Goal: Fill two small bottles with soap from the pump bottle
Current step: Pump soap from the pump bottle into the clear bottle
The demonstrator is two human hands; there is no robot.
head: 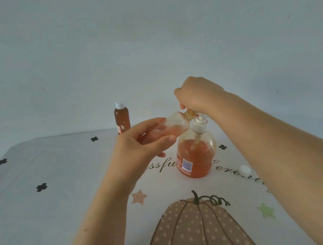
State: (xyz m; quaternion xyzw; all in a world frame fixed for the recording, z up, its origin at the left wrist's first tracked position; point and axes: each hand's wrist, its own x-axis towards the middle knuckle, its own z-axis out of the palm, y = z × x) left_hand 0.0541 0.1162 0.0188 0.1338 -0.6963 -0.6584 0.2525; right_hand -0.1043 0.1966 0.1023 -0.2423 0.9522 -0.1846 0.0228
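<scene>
1. You see the pump bottle (196, 154) standing upright just right of frame centre: clear, rounded, about two-thirds full of orange soap, with a white pump head.
2. You have a small clear bottle (174, 128) tilted, mouth at the pump spout, a little orange soap inside.
3. Your second small bottle (122, 118) stands upright at centre-left, full, white cap on.
4. A loose white cap (245, 170) lies at right.

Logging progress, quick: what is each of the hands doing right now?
Left hand: closed around the uncapped small bottle, tilted at the spout.
Right hand: closed over the pump head of the pump bottle.
</scene>
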